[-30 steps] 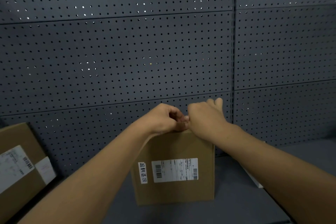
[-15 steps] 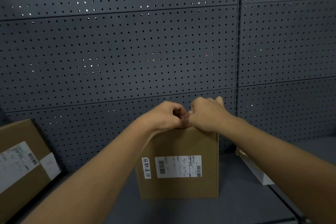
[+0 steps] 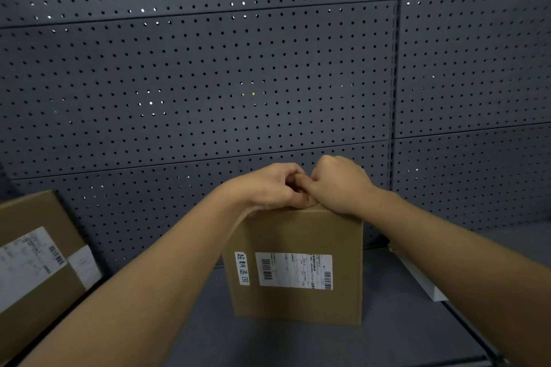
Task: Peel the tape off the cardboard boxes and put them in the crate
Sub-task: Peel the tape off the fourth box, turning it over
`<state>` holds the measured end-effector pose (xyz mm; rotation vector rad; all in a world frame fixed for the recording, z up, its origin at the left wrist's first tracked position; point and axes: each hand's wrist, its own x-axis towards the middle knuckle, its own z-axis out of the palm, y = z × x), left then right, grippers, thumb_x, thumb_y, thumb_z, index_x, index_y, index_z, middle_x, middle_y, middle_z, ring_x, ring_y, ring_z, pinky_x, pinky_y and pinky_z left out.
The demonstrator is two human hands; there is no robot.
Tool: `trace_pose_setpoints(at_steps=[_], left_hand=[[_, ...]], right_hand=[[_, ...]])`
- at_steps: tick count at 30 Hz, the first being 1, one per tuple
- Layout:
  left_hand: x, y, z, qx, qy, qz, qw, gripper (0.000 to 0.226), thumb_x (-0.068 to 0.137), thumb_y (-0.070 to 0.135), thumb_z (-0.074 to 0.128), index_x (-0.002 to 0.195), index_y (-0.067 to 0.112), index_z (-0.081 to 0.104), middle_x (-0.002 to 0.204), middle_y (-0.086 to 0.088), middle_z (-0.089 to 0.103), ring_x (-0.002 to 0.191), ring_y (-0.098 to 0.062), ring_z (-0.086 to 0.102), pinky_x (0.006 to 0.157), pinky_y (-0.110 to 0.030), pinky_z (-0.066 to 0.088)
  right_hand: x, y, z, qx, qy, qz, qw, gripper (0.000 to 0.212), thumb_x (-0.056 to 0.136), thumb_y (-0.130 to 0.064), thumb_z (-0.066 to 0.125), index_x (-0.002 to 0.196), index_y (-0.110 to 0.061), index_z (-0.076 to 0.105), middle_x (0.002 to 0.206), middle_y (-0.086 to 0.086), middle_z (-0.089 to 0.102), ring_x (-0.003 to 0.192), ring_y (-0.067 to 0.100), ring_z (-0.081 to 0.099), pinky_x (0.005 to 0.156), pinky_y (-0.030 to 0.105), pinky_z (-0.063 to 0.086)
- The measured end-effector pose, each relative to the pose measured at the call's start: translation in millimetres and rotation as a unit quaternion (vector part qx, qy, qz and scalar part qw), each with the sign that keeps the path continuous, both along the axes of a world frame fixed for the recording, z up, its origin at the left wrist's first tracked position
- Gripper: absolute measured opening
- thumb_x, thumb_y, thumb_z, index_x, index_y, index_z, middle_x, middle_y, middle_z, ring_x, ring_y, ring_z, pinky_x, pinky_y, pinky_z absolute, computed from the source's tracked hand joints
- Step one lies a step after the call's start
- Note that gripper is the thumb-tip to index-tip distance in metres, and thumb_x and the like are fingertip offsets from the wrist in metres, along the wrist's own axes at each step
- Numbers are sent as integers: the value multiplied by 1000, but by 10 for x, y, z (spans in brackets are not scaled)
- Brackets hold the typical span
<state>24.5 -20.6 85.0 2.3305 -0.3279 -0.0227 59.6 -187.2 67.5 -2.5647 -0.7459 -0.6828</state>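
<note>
Both hands work the top edge of the upright cardboard box [image 3: 298,265] — left hand [image 3: 268,188] and right hand [image 3: 340,185] curled, touching, apparently pinching tape, itself hidden. Best to steady the box with one hand and peel slowly — low along the seam.

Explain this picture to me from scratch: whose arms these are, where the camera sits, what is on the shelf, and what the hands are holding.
There is no machine here. A person wears a camera on the head, so you look forward and down along their own two bare arms. The left hand and right hand meet at the top edge of an upright cardboard box, fingers curled as if picking at something there. The tape itself is hidden by the hands. The box has a white shipping label and stands on a dark grey shelf in front of a wall of perforated panels. A second box leans at the left, and a white object shows partly behind the right arm.
</note>
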Motion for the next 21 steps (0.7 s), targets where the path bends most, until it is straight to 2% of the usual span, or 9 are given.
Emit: trace_pose_setpoints(at_steps=[2,4,8,11,13,15,17,19,21], left_hand=[[4,-21,-24,-41,9,-1,999,31,88,10,80,115,14,66,101,-2,72,92,-13,66,87,-28,53],[26,-43,-41,-72,6,13,997,30,84,5,79,111,13,68,95,0,72,91,-14,66,90,-30,54],[30,-35,-48,-89,3,6,996,26,83,5,81,106,11,69,91,1,72,88,-12,67,86,-27,54],[39,-32,-111,-113,-13,5,993,16,85,11,83,96,16,72,89,3,73,87,-11,69,88,-29,54],[54,-56,-182,-93,-72,30,993,10,87,16,81,95,19,77,87,7,75,85,-10,70,86,-29,55],[86,-64,-249,-62,-128,40,989,5,90,24,81,95,25,80,89,7,77,89,-13,72,86,-32,57],[130,-56,-298,-50,-142,37,988,9,91,36,80,96,29,81,91,9,78,94,-14,73,92,-38,59],[176,-51,-354,-30,-172,59,983,11,89,47,76,94,38,81,90,17,77,93,-8,72,93,-44,59],[207,-53,-395,-11,-205,89,975,11,85,51,73,92,44,79,88,25,75,93,-3,70,92,-43,58]], right_hand=[[36,-15,4,23,23,21,999,67,101,-53,57,44,-19,49,37,-6,39,38,11,37,48,27,24],[86,-32,-9,68,46,41,996,70,98,-55,61,39,-20,48,32,-7,37,33,11,35,47,27,27],[128,-61,-5,124,116,80,982,65,96,-55,65,43,-20,52,32,-8,35,31,9,31,45,28,26],[139,-160,82,85,166,125,975,62,95,-64,60,62,-12,61,49,-2,44,41,8,34,47,26,28],[139,-301,147,65,187,144,970,58,92,-66,62,76,-10,63,64,1,53,50,7,44,52,25,35],[116,-467,186,39,183,151,971,50,87,-65,70,90,-15,66,76,-3,63,60,3,53,59,25,43],[59,-578,185,22,185,151,971,46,83,-67,74,97,-24,65,82,-6,66,67,4,59,63,27,48],[11,-581,150,-4,159,116,980,47,81,-68,75,101,-28,60,90,-8,65,78,8,62,68,31,53],[-25,-514,115,-22,86,63,994,47,82,-67,74,102,-30,54,96,-9,62,87,13,60,75,39,55]])
